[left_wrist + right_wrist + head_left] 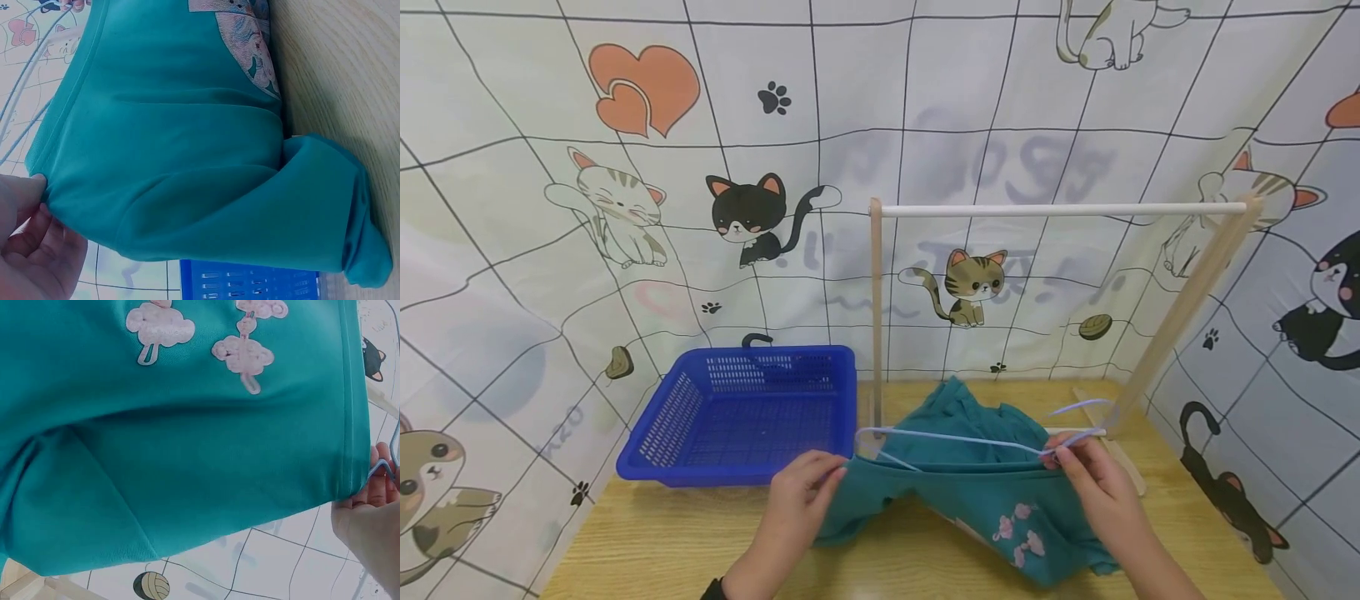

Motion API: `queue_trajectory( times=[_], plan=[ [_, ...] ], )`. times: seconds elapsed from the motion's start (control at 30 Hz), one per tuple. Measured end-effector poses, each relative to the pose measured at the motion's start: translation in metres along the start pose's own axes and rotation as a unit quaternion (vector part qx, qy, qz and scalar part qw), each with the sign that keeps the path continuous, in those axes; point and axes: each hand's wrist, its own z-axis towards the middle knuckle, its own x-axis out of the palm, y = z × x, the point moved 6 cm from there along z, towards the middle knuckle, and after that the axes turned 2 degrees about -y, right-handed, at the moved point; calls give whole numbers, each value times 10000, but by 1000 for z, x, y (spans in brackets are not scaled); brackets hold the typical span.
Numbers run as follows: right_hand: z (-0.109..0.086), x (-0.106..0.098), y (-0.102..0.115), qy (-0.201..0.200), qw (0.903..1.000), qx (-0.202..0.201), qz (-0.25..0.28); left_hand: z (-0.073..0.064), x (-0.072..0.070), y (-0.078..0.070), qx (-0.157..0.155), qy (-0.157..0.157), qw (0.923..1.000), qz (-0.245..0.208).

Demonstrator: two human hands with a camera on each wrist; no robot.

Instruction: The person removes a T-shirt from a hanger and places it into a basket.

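A teal garment point(940, 500) with pink flower patches hangs between the two hands, its straight hemmed edge uppermost and its lower folds near the table. My left hand point(806, 487) pinches the left end of that edge between thumb and fingers, seen also in the left wrist view as the left hand point(40, 240). At the other end, my right hand point(1096, 477) grips a thin pale-purple hanger point(955, 435) together with the edge. The hanger lies across the garment's opening, its left end close to the left hand. In the right wrist view the hanger's bent wire point(381, 464) passes through the fingers.
A blue plastic basket point(643, 454) stands on the wooden table point(700, 533) at the left. Behind the garment rises a rack with wooden posts point(1187, 308) and a white bar point(1060, 210). A cat-patterned cloth point(820, 100) covers the walls.
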Motion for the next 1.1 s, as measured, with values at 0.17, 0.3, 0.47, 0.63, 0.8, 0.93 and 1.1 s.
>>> queue_trajectory(
  times=[0.17,0.3,0.47,0.63,0.8,0.93,1.1],
  plan=[
    [0,-1,-2,60,9986,-11,531,-1,2,0,-25,-7,10000,-34],
    [1,2,-2,149,9988,21,476,-1,6,0,-114,87,9998,-110],
    [1,6,-2,248,9988,132,405,-3,10,2,-325,261,9986,-319],
    [-1,11,-3,269,9991,312,94,0,6,-5,160,-30,9996,-248],
    [-4,19,-2,365,9953,430,-785,0,4,-16,307,47,9990,-328],
    [-4,26,-1,433,9946,365,-871,-2,6,-25,642,227,9976,-105],
    [-5,34,2,568,9957,215,-700,-6,15,-31,838,621,9937,401]
  ],
)
